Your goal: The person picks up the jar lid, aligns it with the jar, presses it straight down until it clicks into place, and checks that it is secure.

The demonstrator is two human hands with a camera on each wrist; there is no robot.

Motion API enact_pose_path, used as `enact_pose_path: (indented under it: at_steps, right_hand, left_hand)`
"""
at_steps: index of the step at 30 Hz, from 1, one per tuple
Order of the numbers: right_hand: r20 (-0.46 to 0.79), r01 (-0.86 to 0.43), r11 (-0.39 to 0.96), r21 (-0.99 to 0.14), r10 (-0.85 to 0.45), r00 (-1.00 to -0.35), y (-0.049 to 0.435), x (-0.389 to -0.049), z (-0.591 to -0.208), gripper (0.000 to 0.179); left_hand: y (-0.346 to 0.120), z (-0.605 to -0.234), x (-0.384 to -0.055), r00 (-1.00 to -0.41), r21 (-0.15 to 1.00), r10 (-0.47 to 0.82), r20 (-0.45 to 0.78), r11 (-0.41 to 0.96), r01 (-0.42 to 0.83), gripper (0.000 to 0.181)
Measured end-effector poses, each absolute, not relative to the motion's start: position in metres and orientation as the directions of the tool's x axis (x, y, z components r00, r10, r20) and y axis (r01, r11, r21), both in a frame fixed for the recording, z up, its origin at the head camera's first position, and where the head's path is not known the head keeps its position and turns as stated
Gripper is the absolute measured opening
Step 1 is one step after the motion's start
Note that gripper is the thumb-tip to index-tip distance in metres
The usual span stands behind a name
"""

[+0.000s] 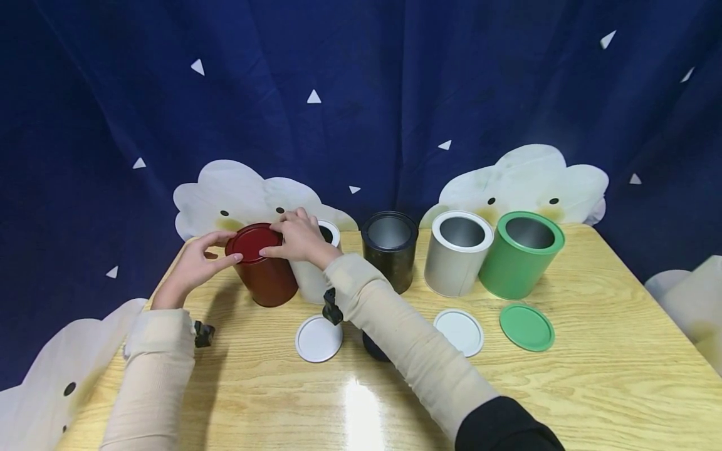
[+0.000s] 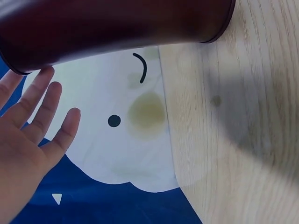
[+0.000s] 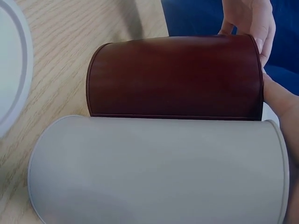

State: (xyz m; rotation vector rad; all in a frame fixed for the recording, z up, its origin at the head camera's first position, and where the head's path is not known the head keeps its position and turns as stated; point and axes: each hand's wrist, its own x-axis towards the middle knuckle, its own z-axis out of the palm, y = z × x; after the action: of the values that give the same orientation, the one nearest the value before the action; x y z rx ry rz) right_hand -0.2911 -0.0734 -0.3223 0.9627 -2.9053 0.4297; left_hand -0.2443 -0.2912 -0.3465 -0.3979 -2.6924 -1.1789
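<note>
A dark red can [image 1: 267, 282] stands at the left of the row, with a red lid [image 1: 254, 243] at its top. My left hand [image 1: 194, 263] is at its left side, thumb on the lid's near edge and fingers at the rim. Spread, nearly straight fingers show in the left wrist view, with fingertips right at the can's end. From the right, my right hand [image 1: 301, 235] reaches across, its thumb on the lid and a finger at the far rim. Beside the red can stands a white can [image 3: 159, 168], partly behind my right hand in the head view.
Further right stand open cans: black [image 1: 397, 269], off-white [image 1: 454, 266] and green [image 1: 513, 272]. In front lie a white lid [image 1: 318, 338], another white lid [image 1: 459, 332] and a green lid [image 1: 527, 327]. My right sleeve partly covers a black lid [image 1: 373, 351]. A blue curtain [image 1: 361, 94] hangs behind the table.
</note>
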Motion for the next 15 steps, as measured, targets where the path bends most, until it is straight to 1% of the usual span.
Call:
enact_pose_path:
  at_steps: [8,15]
  right_hand:
    - [0.116,-0.566,0.793,-0.227,-0.555,-0.824,-0.0753,-0.2902,-0.3221,0.059]
    - [0.108,-0.557,0.799,-0.225,-0.548,-0.83,-0.0752,-0.2891,-0.3222,0.059]
  left_hand:
    - [-0.2895,-0.3468,-0.244,-0.96,0.717,0.145,0.24,0.641,0.276,0.044]
    - [-0.2911,-0.349,-0.245,-0.965,0.711,0.14,0.22,0.654,0.257,0.044]
